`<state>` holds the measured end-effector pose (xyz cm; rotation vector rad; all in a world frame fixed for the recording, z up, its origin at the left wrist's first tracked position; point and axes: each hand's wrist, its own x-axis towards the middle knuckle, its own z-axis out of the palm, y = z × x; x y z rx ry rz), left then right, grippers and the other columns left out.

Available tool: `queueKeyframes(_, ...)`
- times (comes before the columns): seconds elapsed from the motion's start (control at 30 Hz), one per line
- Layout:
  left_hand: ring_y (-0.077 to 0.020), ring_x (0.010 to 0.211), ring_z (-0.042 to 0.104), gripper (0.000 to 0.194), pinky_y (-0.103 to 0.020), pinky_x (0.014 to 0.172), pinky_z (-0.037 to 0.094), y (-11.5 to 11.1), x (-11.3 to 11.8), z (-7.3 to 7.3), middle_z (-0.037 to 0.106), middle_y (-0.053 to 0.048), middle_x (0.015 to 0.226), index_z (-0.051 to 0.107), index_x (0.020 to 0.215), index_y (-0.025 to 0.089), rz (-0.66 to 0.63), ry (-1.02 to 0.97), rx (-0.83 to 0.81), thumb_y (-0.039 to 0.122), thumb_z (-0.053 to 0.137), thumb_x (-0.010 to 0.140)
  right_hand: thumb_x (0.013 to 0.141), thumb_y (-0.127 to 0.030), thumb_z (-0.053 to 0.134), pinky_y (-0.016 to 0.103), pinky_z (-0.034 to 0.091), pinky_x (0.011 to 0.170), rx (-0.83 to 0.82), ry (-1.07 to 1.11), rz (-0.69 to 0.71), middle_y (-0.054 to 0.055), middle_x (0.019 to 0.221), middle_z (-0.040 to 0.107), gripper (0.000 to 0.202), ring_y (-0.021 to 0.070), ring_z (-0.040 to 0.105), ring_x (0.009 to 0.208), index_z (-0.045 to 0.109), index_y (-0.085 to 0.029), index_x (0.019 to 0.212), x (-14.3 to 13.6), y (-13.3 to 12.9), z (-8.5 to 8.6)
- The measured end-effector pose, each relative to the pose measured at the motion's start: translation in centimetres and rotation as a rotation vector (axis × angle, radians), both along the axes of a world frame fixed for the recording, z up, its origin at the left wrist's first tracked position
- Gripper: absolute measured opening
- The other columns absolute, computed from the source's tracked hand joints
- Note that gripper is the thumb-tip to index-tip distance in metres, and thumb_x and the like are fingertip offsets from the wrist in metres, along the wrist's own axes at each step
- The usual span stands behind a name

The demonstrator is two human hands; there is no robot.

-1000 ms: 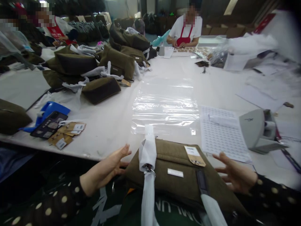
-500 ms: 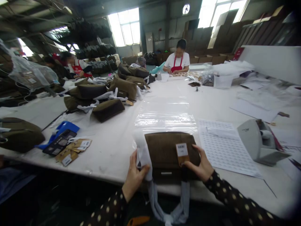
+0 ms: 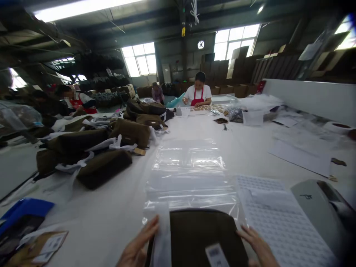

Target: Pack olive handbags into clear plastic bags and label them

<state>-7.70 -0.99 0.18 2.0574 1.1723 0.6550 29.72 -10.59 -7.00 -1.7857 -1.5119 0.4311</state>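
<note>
A dark brown bag [image 3: 200, 233] lies at the bottom centre on the near end of a clear plastic sheet or bag [image 3: 191, 185]. White wrapping [image 3: 162, 237] runs down its left side, and a tag with a white label [image 3: 217, 255] rests on its front. My left hand [image 3: 140, 243] lies along the wrapped left side, fingers stretched out. At the right side, my right hand [image 3: 258, 244] touches the edge with its fingers spread. The bag's lower part and handles are out of view.
Brown bags with white-wrapped handles [image 3: 102, 167] are heaped at left. Tags [image 3: 47, 246] and a blue object [image 3: 30, 207] lie nearer. Printed sheets [image 3: 278, 211] and a grey device [image 3: 317, 211] stand at right. A person in a red apron [image 3: 198, 94] sits across the table [image 3: 244, 148].
The view has tilted up and come nearer the table. The bag appears lower in the picture, over the plastic's near end. Both hands have loosened from their grip to outstretched fingers at its sides.
</note>
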Motion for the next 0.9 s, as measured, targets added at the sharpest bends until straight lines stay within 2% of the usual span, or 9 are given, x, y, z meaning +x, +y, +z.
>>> queueKeyframes(0.1,-0.0262,0.134,0.021,0.046,-0.049,0.110,0.016,5.6,-1.1,-2.1,0.026,0.008,0.145,0.030,0.134,0.041,0.187,0.100,-0.026,0.049,0.030,0.089,0.085,-0.051,0.036,0.052,0.025,0.106,-0.028,-0.106,0.083,0.006,0.142,0.034,0.052,0.0302,0.029,0.130,0.041,-0.028,0.132,3.7,4.9,0.4)
queueKeyframes(0.23,-0.0330,0.132,0.025,0.058,-0.057,0.107,0.008,13.2,1.3,-6.7,0.036,-0.005,0.141,0.040,0.131,0.033,-0.238,0.460,0.014,0.057,0.048,0.079,0.076,-0.050,0.054,0.052,0.026,0.105,-0.065,-0.363,0.394,0.009,0.138,0.040,0.052,0.0340,0.030,0.128,0.055,-0.026,0.122,4.9,13.6,-2.1)
queueKeyframes(0.3,-0.0297,0.133,0.023,0.056,-0.054,0.107,0.007,17.0,3.1,-8.0,0.034,-0.006,0.142,0.035,0.134,0.031,-0.295,0.495,0.081,0.053,0.044,0.083,0.073,-0.049,0.059,0.055,0.023,0.104,-0.117,-0.494,0.464,0.010,0.138,0.040,0.056,0.0362,0.030,0.128,0.054,-0.026,0.123,5.1,18.3,-3.4)
queueKeyframes(0.4,-0.0277,0.133,0.025,0.048,-0.051,0.107,0.011,22.4,5.2,-7.8,0.036,-0.007,0.142,0.038,0.133,0.028,-0.216,0.487,0.168,0.044,0.040,0.088,0.077,-0.049,0.056,0.057,0.025,0.101,-0.214,-0.624,0.467,0.010,0.140,0.037,0.056,0.0366,0.030,0.128,0.048,-0.028,0.128,6.1,24.9,-3.4)
queueKeyframes(0.5,-0.0304,0.129,0.031,0.045,-0.052,0.104,0.018,25.5,6.6,-6.4,0.042,-0.012,0.137,0.047,0.127,0.021,-0.137,0.462,0.238,0.039,0.047,0.086,0.073,-0.043,0.062,0.059,0.028,0.098,-0.209,-0.687,0.356,0.014,0.135,0.042,0.056,0.0396,0.033,0.125,0.052,-0.022,0.124,6.8,28.7,-1.7)
queueKeyframes(0.63,-0.0238,0.109,0.048,0.037,-0.039,0.096,0.036,23.5,6.8,-5.2,0.055,-0.010,0.116,0.057,0.110,0.020,-0.179,0.416,0.237,0.043,0.054,0.081,0.079,-0.035,0.057,0.044,0.038,0.097,0.072,-0.548,0.500,0.013,0.124,0.050,0.045,0.0277,0.044,0.116,0.052,-0.019,0.121,5.7,26.5,-0.1)
queueKeyframes(0.73,-0.0209,0.091,0.053,0.031,-0.034,0.083,0.044,19.4,6.0,-5.5,0.060,-0.006,0.096,0.062,0.093,0.021,-0.309,0.410,0.183,0.044,0.066,0.072,0.081,-0.033,0.055,0.038,0.046,0.085,0.060,-0.525,0.695,0.010,0.109,0.058,0.033,0.0235,0.053,0.100,0.057,-0.022,0.112,4.4,22.2,-0.7)
queueKeyframes(0.8,-0.0202,0.088,0.054,0.016,-0.035,0.082,0.044,17.0,5.4,-6.0,0.061,-0.005,0.089,0.062,0.081,0.019,-0.300,0.411,0.188,0.035,0.061,0.078,0.084,-0.028,0.051,0.036,0.048,0.073,0.024,-0.574,0.707,0.007,0.085,0.062,0.016,0.0213,0.056,0.081,0.063,-0.020,0.089,3.9,20.1,-1.5)
queueKeyframes(0.9,-0.0191,0.094,0.054,0.014,-0.036,0.087,0.042,14.9,5.0,-6.6,0.061,-0.006,0.094,0.058,0.078,0.018,-0.265,0.367,0.209,0.022,0.048,0.086,0.090,-0.020,0.037,0.032,0.046,0.066,0.032,-0.569,0.629,0.005,0.071,0.057,0.026,0.0181,0.054,0.070,0.057,-0.018,0.072,3.4,18.9,-2.5)
